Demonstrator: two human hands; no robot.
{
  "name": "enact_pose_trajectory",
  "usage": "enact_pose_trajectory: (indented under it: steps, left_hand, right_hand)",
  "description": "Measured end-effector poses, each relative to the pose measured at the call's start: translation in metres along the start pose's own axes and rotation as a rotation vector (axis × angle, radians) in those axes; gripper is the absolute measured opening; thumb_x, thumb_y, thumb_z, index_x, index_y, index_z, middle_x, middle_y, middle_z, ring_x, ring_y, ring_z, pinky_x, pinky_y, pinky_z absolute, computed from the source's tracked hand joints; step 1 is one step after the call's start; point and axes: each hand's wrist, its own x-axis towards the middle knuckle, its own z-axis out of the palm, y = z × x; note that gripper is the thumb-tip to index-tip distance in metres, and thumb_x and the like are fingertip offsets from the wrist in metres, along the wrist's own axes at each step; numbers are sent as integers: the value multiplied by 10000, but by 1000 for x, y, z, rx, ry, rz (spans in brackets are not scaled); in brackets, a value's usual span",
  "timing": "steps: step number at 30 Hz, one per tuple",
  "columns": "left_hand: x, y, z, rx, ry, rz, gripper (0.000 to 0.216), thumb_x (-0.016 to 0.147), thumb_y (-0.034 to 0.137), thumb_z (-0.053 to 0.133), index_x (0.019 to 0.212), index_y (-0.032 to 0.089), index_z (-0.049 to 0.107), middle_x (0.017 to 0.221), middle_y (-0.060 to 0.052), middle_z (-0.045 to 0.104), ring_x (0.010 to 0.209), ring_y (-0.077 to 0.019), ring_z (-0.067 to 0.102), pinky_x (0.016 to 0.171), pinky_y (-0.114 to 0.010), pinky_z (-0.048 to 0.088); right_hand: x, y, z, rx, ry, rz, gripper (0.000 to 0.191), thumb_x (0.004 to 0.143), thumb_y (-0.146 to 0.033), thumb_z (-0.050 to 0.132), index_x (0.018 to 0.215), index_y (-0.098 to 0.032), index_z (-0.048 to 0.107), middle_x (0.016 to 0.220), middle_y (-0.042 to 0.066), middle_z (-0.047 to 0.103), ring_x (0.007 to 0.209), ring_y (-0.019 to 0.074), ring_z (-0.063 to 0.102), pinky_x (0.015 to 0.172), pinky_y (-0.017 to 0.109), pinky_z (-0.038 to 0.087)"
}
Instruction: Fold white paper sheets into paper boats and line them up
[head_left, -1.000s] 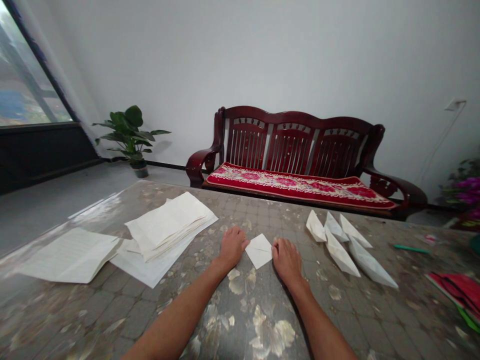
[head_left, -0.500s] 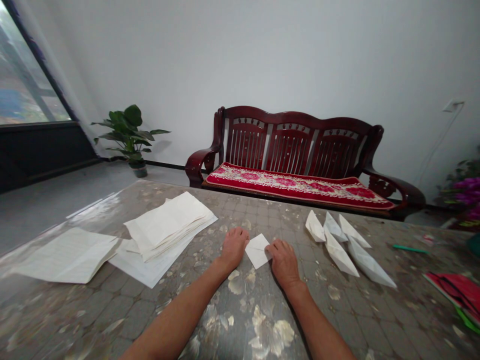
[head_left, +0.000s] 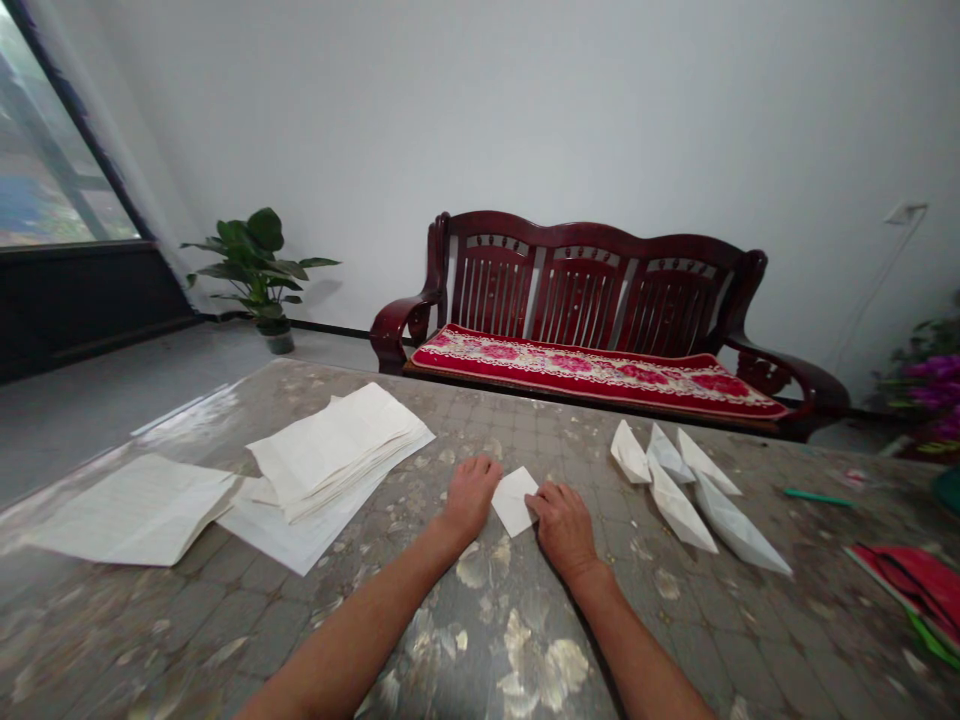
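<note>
A small folded square of white paper (head_left: pixel 514 502) lies on the patterned tabletop, one corner pointing toward me. At its left corner, my left hand (head_left: pixel 472 492) has its fingers curled and closed on the edge. My right hand (head_left: pixel 562 522) pinches the opposite corner, thumb and fingertips covering part of it. Off to the right stand several folded paper boats (head_left: pixel 681 508), grouped close together. Left of my hands lies a stack of white paper sheets (head_left: pixel 337 445), with another loose pile of paper (head_left: pixel 135 510) beyond it.
A green pen-like stick (head_left: pixel 819 497) and a red packet (head_left: pixel 911 585) lie at the table's right. Past the far table edge stands a dark red wooden bench (head_left: pixel 600 280) with a floral cushion. A potted plant (head_left: pixel 277 335) stands on the floor at the left.
My right hand has shifted slightly left over the paper's right corner. My left hand has moved a touch to the right. The paper stays in nearly the same place.
</note>
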Motion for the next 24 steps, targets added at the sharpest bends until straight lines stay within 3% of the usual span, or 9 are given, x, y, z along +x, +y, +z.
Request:
enact_pose_trajectory:
  steps: [4, 7, 11, 15, 24]
  left_hand:
    - [-6, 0, 4, -79, 34, 289, 244, 948, 162, 492, 1155, 199, 617, 1262, -90, 617, 1168, -229, 554, 1019, -368, 434]
    - [-11, 0, 8, -155, -21, 396, 282, 956, 138, 455, 1167, 205, 629, 1246, -70, 647, 1148, -202, 590, 1011, -340, 465]
    - [-17, 5, 10, -168, -70, 405, 304, 975, 240, 469, 1243, 196, 604, 1293, -90, 641, 1226, -205, 573, 1070, -347, 437]
    - [-22, 9, 14, -109, -80, 377, 455, 987, 375, 458, 1392, 171, 489, 1467, -128, 507, 1378, -229, 445, 1149, -388, 351]
    - [-22, 8, 28, -4, -78, 292, 546, 996, 451, 408, 1462, 165, 407, 1541, -111, 410, 1425, -253, 374, 1155, -432, 305]
  right_hand:
    - [1, 0, 1, -25, 19, 4, 197, 906, -155, 602, 953, -279, 748, 905, 31, 666, 881, 177, 499, 748, 302, 307]
    - [1, 0, 0, -33, 12, 15, 195, 919, -169, 593, 942, -284, 749, 900, 31, 668, 875, 176, 507, 739, 307, 299]
    - [1, -1, -3, -53, -21, 49, 197, 926, -184, 585, 961, -296, 743, 923, 29, 678, 882, 182, 520, 753, 316, 296]
    - [0, -2, -4, -81, -51, 83, 195, 923, -187, 576, 963, -287, 738, 937, 37, 677, 901, 185, 530, 764, 323, 298]
    - [-4, -4, -6, -122, -66, 202, 208, 919, -188, 546, 963, -283, 726, 974, 48, 675, 914, 203, 538, 739, 315, 319]
